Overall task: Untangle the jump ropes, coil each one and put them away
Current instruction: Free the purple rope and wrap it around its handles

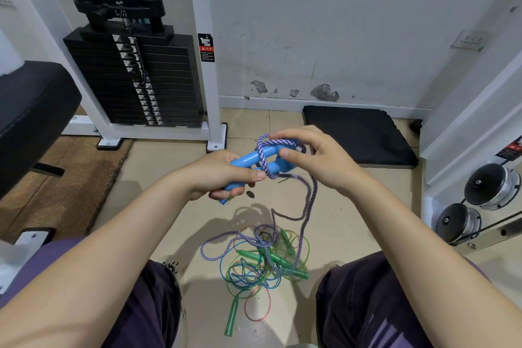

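My left hand (223, 172) grips two blue jump-rope handles (248, 162) held side by side above the floor. A purple-and-white braided rope (264, 159) loops around these handles. My right hand (313, 159) pinches that rope at the handles' far end, thumb and fingers curled over it. The rope hangs down from the handles (309, 200) to the floor. There it runs into a tangle of thin coloured ropes (254, 265) with green handles (285, 263). One more green handle (232, 316) lies apart, nearer to me, between my knees.
A black weight stack (132, 76) in a white frame (207, 65) stands at the back left. A black bench pad (31, 110) is at the left. A black mat (356, 135) lies by the wall, and chrome dumbbells (491, 186) sit on a rack at the right.
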A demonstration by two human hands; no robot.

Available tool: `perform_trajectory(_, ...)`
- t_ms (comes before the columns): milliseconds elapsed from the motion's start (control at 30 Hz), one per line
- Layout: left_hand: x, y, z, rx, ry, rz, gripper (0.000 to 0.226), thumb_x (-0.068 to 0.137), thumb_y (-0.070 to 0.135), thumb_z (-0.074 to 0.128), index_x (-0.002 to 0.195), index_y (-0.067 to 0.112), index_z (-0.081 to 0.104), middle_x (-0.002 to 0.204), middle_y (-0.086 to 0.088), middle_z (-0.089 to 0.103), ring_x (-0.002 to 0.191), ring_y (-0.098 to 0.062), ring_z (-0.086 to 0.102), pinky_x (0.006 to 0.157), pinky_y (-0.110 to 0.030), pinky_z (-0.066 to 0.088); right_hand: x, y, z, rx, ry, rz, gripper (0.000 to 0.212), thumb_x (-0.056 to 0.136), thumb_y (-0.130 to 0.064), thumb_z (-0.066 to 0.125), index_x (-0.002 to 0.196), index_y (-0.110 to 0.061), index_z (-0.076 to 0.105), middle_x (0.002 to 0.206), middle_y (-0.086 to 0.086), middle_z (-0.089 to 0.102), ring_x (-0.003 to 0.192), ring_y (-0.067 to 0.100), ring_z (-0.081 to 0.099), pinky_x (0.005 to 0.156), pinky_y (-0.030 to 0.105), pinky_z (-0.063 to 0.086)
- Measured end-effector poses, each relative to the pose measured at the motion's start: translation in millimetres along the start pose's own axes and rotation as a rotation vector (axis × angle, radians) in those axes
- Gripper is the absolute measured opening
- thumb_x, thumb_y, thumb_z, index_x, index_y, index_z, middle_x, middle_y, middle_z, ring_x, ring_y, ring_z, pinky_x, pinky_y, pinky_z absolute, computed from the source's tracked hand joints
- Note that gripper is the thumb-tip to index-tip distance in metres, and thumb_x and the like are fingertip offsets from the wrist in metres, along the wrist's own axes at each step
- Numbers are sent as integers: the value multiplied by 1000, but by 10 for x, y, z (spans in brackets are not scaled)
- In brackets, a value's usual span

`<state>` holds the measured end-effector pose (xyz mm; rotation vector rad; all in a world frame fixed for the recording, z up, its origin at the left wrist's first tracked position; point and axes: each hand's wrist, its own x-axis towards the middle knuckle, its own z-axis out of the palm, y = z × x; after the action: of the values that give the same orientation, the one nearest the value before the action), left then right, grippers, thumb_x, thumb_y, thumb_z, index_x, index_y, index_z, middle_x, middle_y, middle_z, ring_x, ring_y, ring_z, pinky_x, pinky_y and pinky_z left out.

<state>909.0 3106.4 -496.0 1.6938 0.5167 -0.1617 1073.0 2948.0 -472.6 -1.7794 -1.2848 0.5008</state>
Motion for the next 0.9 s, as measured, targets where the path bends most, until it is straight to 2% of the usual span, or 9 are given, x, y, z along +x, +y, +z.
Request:
perform_trajectory(67,18,-18,34,-34,-4,-11,47,80,42,74,96,0,62,53,-6,46,33,-13,24,39,-17,21,20,5,27,-66,44,-22,28,87,-16,70,109,-33,68,117,-2,55,111,-8,45,89,1,32)
perform_trajectory(133,31,-23,70,-47,11,-17,37,86,36,73,94,2,61,54,-7,46,33,-13,25,40,-18,21,43,14,39,-111,114,-4,19,86,-14,71,100,-26,72,116,-1,52,107,-5,47,84,0,30)
perform_trajectory(233,40,-16,66,-90,70,-23,32,91,33,67,92,2,59,55,-7,46,34,-13,29,39,-18,23,56,37,44,-151,115,39,8,86,-11,70,91,-16,75,99,1,63,84,-2,54,75,16,39)
perform_trajectory(300,36,0,44,-141,96,-8,36,91,35,66,93,0,59,56,-8,46,33,-12,29,38,-18,24,36,29,87,-133,65,69,7,86,-11,70,93,-13,73,86,-1,65,69,-4,53,70,21,40)
perform_trajectory(467,15,20,33,-82,83,44,35,92,37,65,87,3,60,53,-6,49,34,-15,31,42,-23,25,32,0,170,-9,213,86,52,75,-25,82,106,-20,41,67,-3,49,56,3,43,57,21,39)
perform_trajectory(600,3,38,67,-71,66,50,36,92,39,65,88,4,60,53,-6,53,35,-16,35,48,-27,28,28,9,173,-192,233,43,54,68,-38,86,100,-22,45,73,-10,42,62,4,41,56,20,32)
perform_trajectory(700,-16,71,101,-90,51,54,36,94,39,61,91,4,60,58,-8,59,37,-16,41,44,-25,32,22,9,221,-321,294,-83,36,76,-32,80,95,-20,53,82,-16,38,70,-7,44,58,15,30)
perform_trajectory(800,-12,59,100,-112,40,50,35,95,38,59,94,3,59,66,-10,63,40,-17,48,43,-25,37,26,26,231,-393,333,-150,20,81,-26,76,89,-15,61,81,-13,36,65,-1,43,56,27,37)
perform_trajectory(900,10,16,116,-104,59,31,34,95,36,60,95,2,58,68,-10,64,43,-16,52,42,-24,39,43,49,194,-371,307,-164,15,78,-20,78,78,-11,66,79,-14,37,68,-6,46,57,16,31)
